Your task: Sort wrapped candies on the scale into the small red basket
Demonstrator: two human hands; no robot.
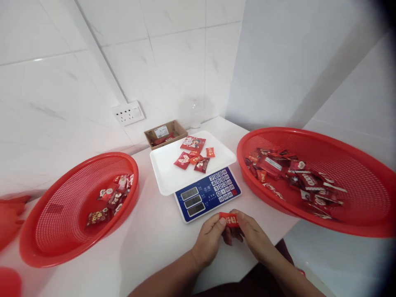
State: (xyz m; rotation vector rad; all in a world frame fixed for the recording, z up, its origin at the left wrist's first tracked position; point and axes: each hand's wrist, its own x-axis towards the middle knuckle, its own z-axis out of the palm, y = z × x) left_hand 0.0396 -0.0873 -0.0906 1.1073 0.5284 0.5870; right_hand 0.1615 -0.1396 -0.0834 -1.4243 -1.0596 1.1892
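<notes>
Both my hands meet at the front edge of the table. My left hand (208, 241) and my right hand (252, 233) pinch the two ends of a small red wrapped candy (229, 219), held just in front of the blue scale (206, 194). The scale's white weighing tray (168, 171) carries several red candy packets (194, 153). To the right a large red basket (365, 225) holds a pile of red wrapped candies (293, 177). To the left a second red basket (46, 247) holds several packets (113, 198).
A small open cardboard box (165, 133) stands behind the scale against the tiled wall, below a wall socket (128, 112). A clear plastic bottle (195, 113) stands in the corner. More red basket rims (9, 218) show at the far left edge.
</notes>
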